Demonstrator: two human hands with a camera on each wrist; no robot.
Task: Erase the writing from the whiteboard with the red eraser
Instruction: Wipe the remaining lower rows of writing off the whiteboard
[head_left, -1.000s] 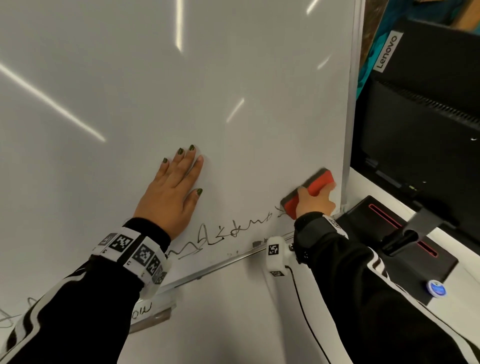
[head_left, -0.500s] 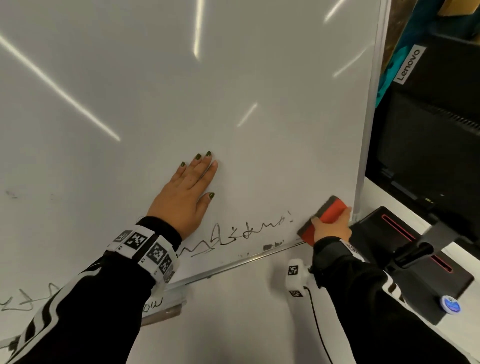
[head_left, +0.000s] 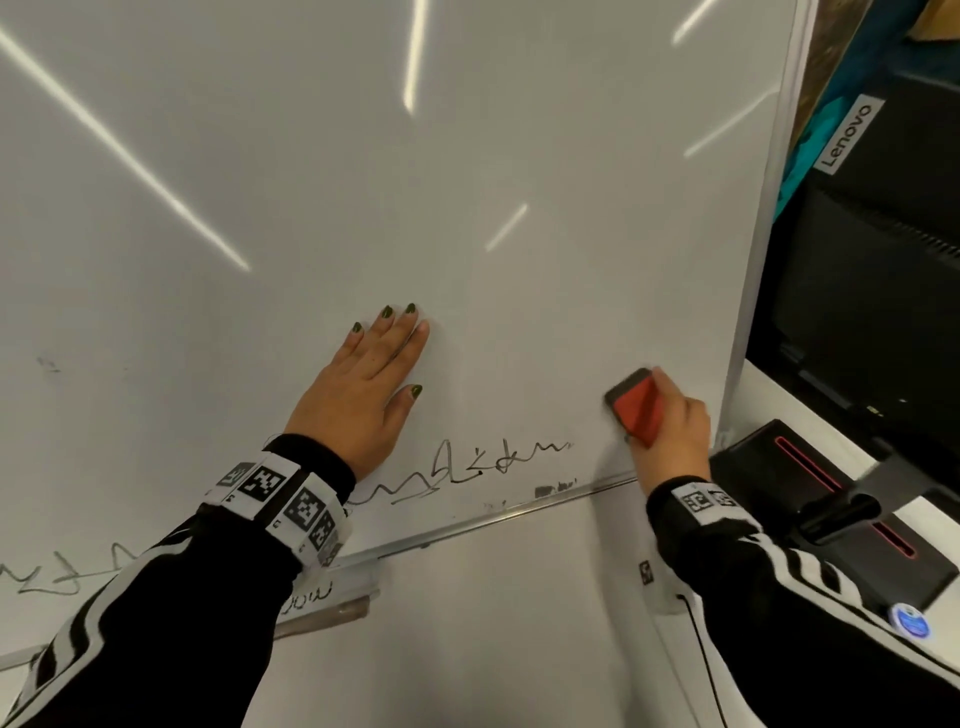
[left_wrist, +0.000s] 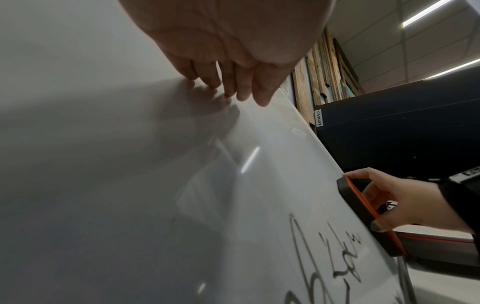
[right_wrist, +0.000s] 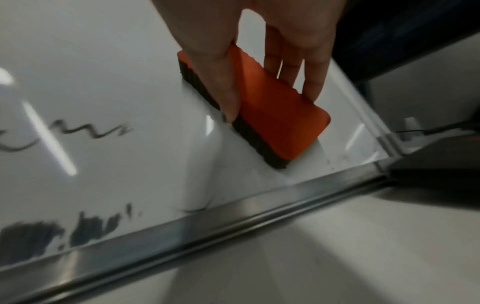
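The whiteboard (head_left: 467, 182) fills most of the head view, tilted. Black writing (head_left: 467, 465) runs along its lower edge, with more writing (head_left: 47, 571) at the far left and a smear (head_left: 553, 488) by the frame. My right hand (head_left: 675, 431) grips the red eraser (head_left: 636, 408) by its sides, thumb on one edge and fingers on the other, its dark felt flat on the board just right of the writing's end. In the right wrist view the eraser (right_wrist: 272, 115) lies above the metal frame (right_wrist: 233, 216). My left hand (head_left: 363, 395) presses flat on the board above the writing, fingers straight.
A black Lenovo monitor (head_left: 872, 270) stands right of the board on a white desk. Its black base (head_left: 831, 509) with a red line sits below it. A marker tray (head_left: 332, 597) hangs under the board's lower edge, left of centre.
The right hand has carried the eraser leftward along the board, away from the right frame, towards the end of the writing. The mark at the writing's right end is gone. The left hand stays put.
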